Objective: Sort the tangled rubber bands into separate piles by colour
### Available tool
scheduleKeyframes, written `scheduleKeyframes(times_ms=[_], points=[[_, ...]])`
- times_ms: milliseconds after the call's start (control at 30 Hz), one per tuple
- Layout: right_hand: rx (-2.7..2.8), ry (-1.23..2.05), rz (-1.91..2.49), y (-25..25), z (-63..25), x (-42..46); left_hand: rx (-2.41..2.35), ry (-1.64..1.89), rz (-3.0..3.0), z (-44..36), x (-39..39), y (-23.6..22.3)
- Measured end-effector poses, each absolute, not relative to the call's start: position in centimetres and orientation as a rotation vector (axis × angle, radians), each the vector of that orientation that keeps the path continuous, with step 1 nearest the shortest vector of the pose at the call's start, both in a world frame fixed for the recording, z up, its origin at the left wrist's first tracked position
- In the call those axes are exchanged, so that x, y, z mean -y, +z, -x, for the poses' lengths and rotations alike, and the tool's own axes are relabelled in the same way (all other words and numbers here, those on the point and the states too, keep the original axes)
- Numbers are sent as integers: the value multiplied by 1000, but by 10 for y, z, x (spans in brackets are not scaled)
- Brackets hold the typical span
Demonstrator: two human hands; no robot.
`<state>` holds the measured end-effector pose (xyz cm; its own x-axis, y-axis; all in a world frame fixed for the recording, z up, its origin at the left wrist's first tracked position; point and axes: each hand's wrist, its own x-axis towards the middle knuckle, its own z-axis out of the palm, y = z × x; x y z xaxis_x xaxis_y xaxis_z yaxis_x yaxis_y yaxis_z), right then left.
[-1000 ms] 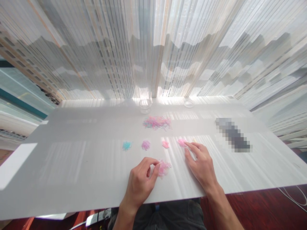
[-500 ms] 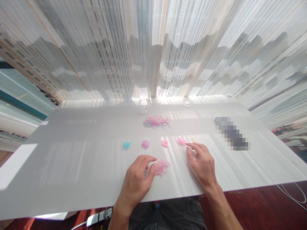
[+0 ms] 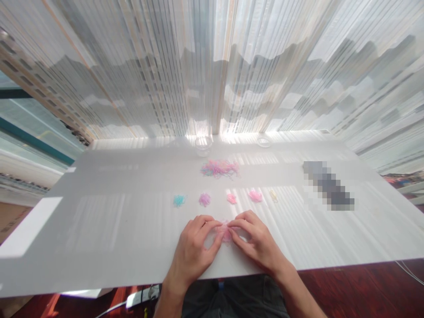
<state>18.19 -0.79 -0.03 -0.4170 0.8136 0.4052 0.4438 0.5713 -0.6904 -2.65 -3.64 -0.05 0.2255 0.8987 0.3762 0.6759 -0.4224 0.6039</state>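
Near the front of the table, my left hand [image 3: 198,243] and my right hand [image 3: 256,240] meet at a small pile of pink and lilac rubber bands [image 3: 225,234]. Thumb and fingers of each hand close in on the pile from either side, covering part of it. Beyond them lies a row of sorted rubber bands: a turquoise heap [image 3: 179,200], a purple heap [image 3: 204,199], a coral heap [image 3: 231,198], a pink heap [image 3: 255,196] and a few pale yellow bands [image 3: 273,196]. Farther back spreads a larger mixed pile [image 3: 219,168].
On the white table [image 3: 132,247], a clear round container [image 3: 203,146] and a clear lid [image 3: 264,141] stand at the back. A pixelated dark object [image 3: 329,185] lies at the right. Curtains [image 3: 212,88] hang behind; a power strip [image 3: 142,296] is below the front edge.
My right hand has moved left and back from the yellow bands to the near pile. My left hand has stayed at that pile, its fingers now closer in. The view has shifted slightly.
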Motion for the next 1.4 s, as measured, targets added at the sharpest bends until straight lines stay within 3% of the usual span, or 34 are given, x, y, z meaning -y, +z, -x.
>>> scheduleKeyframes(times_ms=[467, 1400], points=[[1760, 777, 1104, 5, -186, 8, -1421, 1132, -2159, 21, 34, 2], [1734, 783, 1087, 6, -187, 9, -1419, 1204, -2126, 10, 31, -3]])
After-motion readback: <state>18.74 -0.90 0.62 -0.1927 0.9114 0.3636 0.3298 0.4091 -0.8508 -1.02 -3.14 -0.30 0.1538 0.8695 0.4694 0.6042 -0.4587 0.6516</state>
